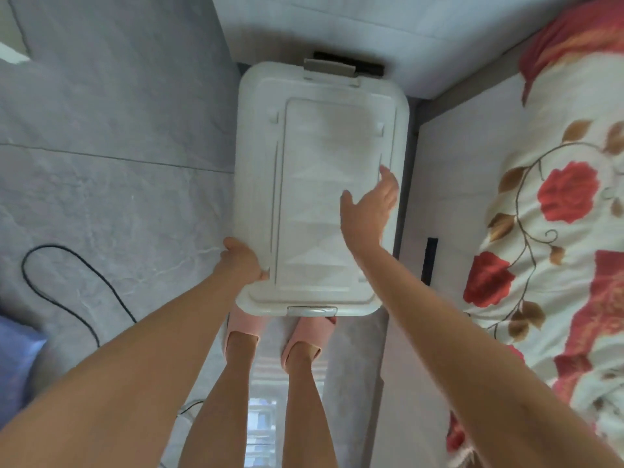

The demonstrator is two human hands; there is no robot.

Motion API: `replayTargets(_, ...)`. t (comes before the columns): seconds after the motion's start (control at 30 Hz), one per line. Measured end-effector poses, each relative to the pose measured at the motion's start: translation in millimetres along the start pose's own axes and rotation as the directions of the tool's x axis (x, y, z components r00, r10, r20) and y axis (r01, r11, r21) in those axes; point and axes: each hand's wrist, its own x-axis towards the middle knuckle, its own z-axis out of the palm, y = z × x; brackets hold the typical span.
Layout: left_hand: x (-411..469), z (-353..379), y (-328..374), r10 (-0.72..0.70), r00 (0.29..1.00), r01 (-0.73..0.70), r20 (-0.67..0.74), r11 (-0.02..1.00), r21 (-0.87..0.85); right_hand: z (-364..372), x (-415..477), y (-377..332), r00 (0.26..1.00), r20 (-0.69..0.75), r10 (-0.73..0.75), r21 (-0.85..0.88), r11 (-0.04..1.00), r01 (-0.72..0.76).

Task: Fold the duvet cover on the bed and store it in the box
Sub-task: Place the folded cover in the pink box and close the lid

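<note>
A white plastic storage box (304, 136) stands on the floor between two beds, its lid on and grey latches at both short ends. My left hand (241, 261) grips the lid's near left edge, fingers curled over the rim. My right hand (369, 204) hovers over the lid's right side with fingers spread and holds nothing. A white duvet cover with red roses and brown leaves (553, 211) lies rumpled on the bed at the right.
A grey quilted bed (101, 163) fills the left side, with a black cable (67, 285) looped on it and a blue pillow (17, 363) at its near corner. My feet in pink slippers (270, 332) stand just before the box. A white wall rises behind.
</note>
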Motion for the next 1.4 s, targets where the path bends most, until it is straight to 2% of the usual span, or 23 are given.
replayTargets(0.07, 4, 4, 1, 0.003, 1.000, 0.000, 0.027, 0.996, -0.094, -3, 44, -25, 0.957, 0.118, -0.264, -0.170, 0.944, 0.282)
replayTargets(0.1, 6, 5, 1, 0.022, 1.000, -0.021, 0.012, 0.996, -0.084, 0, 67, -37, 0.926, 0.192, -0.326, -0.250, 0.896, 0.367)
replayTargets(0.17, 10, 0, 3, 0.028, 0.999, -0.028, 0.018, 1.000, -0.004, 5, 105, -61, 0.883, 0.309, -0.352, -0.350, 0.822, 0.450)
replayTargets(0.3, 13, 0, -1, 0.035, 0.998, -0.039, 0.046, 0.995, 0.087, 22, 144, -98, 0.891, 0.410, -0.193, -0.409, 0.835, 0.369)
replayTargets(0.4, 14, -1, 0, 0.037, 0.998, -0.042, 0.051, 0.995, 0.093, 22, 153, -108, 0.883, 0.437, -0.172, -0.498, 0.771, 0.397)
replayTargets(0.57, 18, -1, 3, 0.088, 0.995, -0.093, 0.042, 0.986, 0.135, 24, 166, -122, 0.843, 0.529, -0.103, -0.531, 0.735, 0.423)
replayTargets(0.7, 14, 1, -3, 0.094, 0.992, -0.108, 0.087, 0.979, 0.175, 30, 162, -139, 0.822, 0.567, -0.051, -0.685, 0.525, 0.505)
replayTargets(0.77, 12, 0, -6, 0.104, 0.992, -0.115, 0.077, 0.982, 0.150, 30, 161, -146, 0.819, 0.568, -0.075, -0.704, 0.472, 0.531)
replayTargets(0.83, 11, -3, -6, 0.111, 0.991, -0.120, 0.070, 0.983, 0.138, 31, 161, -146, 0.822, 0.556, -0.120, -0.667, 0.526, 0.528)
replayTargets(0.93, 10, -7, -3, 0.129, 0.986, -0.145, 0.108, 0.978, 0.151, 30, 163, -129, 0.823, 0.538, -0.179, -0.501, 0.718, 0.484)
replayTargets(1.0, 7, -7, -3, 0.135, 0.984, -0.153, 0.118, 0.976, 0.156, 25, 163, -121, 0.836, 0.493, -0.242, -0.419, 0.776, 0.472)
replayTargets(1.07, 7, -7, -4, 0.130, 0.986, -0.146, 0.104, 0.977, 0.158, 23, 164, -119, 0.822, 0.481, -0.305, -0.411, 0.750, 0.519)
replayTargets(1.17, 8, -7, -4, 0.117, 0.987, -0.134, 0.106, 0.975, 0.177, 30, 166, -115, 0.790, 0.503, -0.351, -0.478, 0.649, 0.592)
replayTargets(1.3, 10, -8, -4, 0.124, 0.986, -0.142, 0.110, 0.975, 0.171, 35, 164, -116, 0.821, 0.449, -0.352, -0.372, 0.762, 0.530)
replayTargets(1.4, 8, -7, -5, 0.126, 0.986, -0.144, 0.109, 0.973, 0.182, 31, 165, -118, 0.830, 0.443, -0.338, -0.377, 0.770, 0.515)
